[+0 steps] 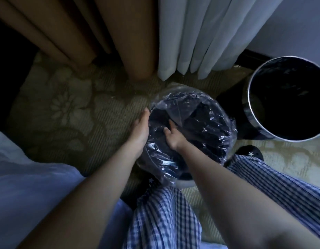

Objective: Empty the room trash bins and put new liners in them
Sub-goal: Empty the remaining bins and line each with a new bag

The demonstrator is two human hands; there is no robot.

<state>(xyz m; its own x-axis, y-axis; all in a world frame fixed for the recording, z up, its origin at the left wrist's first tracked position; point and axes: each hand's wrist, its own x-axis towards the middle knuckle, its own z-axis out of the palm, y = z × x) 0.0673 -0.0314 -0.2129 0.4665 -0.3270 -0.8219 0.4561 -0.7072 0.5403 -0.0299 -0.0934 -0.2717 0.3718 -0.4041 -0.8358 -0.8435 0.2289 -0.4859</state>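
A dark round trash bin (184, 183) stands on the carpet between my legs, with a clear plastic liner (206, 126) draped over its rim and sagging into it. My left hand (140, 128) lies along the bin's left outer side, fingers straight against the liner at the rim. My right hand (171, 136) reaches inside the bin and presses the liner down with spread fingers. A second dark bin (252, 115) with a pale rim stands to the right, dark inside; whether a liner sits in it is unclear.
Brown curtains (105, 36) and white sheer curtains (200, 38) hang just behind the bins. A patterned carpet (69, 108) covers the floor. White bedding (29, 177) lies at the lower left. My checked trousers (164, 218) and dark shoe (249, 152) flank the near bin.
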